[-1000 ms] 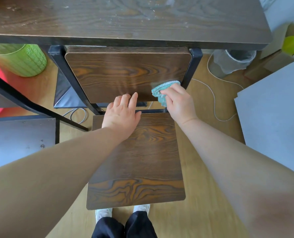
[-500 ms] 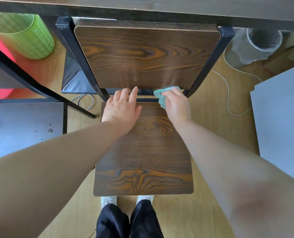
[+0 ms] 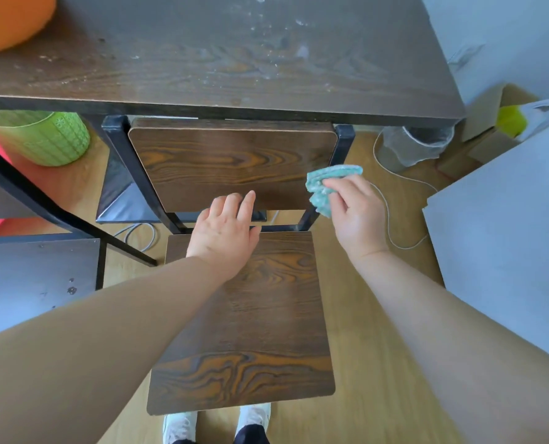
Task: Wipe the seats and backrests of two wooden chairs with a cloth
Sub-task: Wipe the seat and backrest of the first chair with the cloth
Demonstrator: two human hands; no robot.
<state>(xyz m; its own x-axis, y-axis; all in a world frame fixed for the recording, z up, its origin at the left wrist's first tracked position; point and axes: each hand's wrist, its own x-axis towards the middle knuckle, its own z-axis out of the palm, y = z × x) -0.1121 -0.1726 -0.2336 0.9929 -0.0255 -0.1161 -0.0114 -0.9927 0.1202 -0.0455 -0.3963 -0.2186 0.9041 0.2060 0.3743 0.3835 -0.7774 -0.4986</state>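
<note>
head view: the chair's round-cornered seat (image 3: 250,315) and backrest (image 3: 231,165) are glossy wood-grain panels on a black metal frame (image 3: 138,181), standing against a dusty dark wooden desk (image 3: 202,65). the right hand (image 3: 356,213) holds a crumpled, nubbly teal cloth (image 3: 324,187) in its grip at the backrest's right edge. the left hand (image 3: 225,232) lies flat on the seat's rear, grip open. a green latticed basket (image 3: 42,139) and a clear plastic bin (image 3: 417,145) stand on the floor, contents unseen.

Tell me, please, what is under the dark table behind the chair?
Under the table, a green basket shows on the left and a clear bin on the right. The table hides their upper parts and anything farther back.
</note>
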